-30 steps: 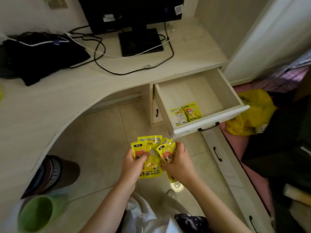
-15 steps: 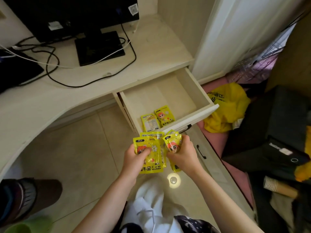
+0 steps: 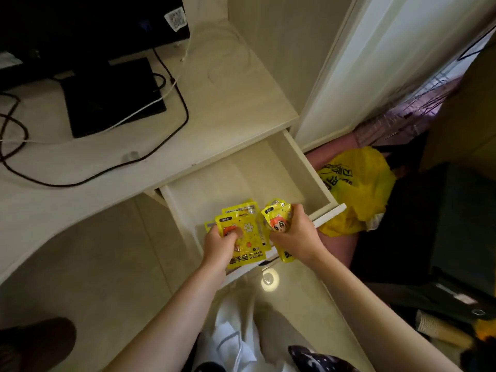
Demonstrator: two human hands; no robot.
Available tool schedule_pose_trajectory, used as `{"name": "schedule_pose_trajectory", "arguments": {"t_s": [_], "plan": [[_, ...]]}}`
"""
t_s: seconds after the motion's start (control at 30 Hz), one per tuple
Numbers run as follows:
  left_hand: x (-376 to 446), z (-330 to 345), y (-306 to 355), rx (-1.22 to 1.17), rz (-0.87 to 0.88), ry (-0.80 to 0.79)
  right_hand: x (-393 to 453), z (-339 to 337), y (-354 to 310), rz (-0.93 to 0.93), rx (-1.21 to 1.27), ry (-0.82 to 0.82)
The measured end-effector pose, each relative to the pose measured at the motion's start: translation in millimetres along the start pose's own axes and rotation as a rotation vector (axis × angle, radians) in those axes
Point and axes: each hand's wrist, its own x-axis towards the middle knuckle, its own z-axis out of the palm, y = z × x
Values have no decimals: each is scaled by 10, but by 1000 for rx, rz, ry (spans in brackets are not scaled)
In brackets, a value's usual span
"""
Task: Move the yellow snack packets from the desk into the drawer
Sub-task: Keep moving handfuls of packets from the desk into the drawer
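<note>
1. Head view: the left hand [image 3: 220,244] grips a fanned stack of yellow packets [image 3: 248,234], thumb on the front face, fingers curled behind.
2. The right hand [image 3: 295,237] grips a single packet [image 3: 277,220] with a cartoon face, fingers curled round its side; the lower end of this packet shows below the palm.
3. The two hands sit side by side, near each other, not touching; a narrow gap lies between stack and single packet.
4. Both hands and all held packets are over the front part of the open drawer [image 3: 300,167]. Whether any packet touches the drawer floor cannot be told.
5. A yellow edge shows just left of the stack, low in the drawer; it cannot be told whether it belongs to the held stack.
6. The drawer is pulled out from under the desk [image 3: 228,122]; its rear floor is bare wood.
7. On the desk: a monitor base [image 3: 112,98] and black cables [image 3: 171,130].
8. On the floor right of the drawer: a yellow bag [image 3: 359,183].
9. Below the hands: white clothing [image 3: 236,318] of the person.
</note>
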Motion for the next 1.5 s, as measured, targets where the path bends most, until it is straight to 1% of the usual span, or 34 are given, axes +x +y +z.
{"name": "schedule_pose_trajectory", "arguments": {"t_s": [0.1, 0.2, 0.33, 0.53, 0.6, 0.77, 0.87, 1.0, 1.27, 1.5], "plan": [[327, 254, 118, 27, -29, -7, 382, -141, -48, -7, -67, -14], [581, 522, 155, 58, -84, 73, 756, -211, -46, -30, -157, -46], [855, 828, 176, 70, -212, 146, 1240, -213, 74, -4, -187, -63], [1220, 1254, 9, 149, -330, 110, 1842, -47, 335, 69, -170, -178], [1285, 1362, -47, 165, -317, 104, 1977, 36, 431, 78, -132, -219], [1381, 1483, -187, 221, -280, 171, 2170, 141, 676, 124, -304, -293], [1362, 1456, -230, 285, -282, 171, 2190, 134, 762, 148, -379, -286], [1285, 1349, -259, 407, -226, 150, 2128, 85, 791, 158, -369, -246], [961, 1026, -218, 362, -155, 173, 1818, -167, 659, 33, -472, -284], [531, 721, -88, 338, -54, 268, 1421, -374, 373, -138, -547, -337]]}}
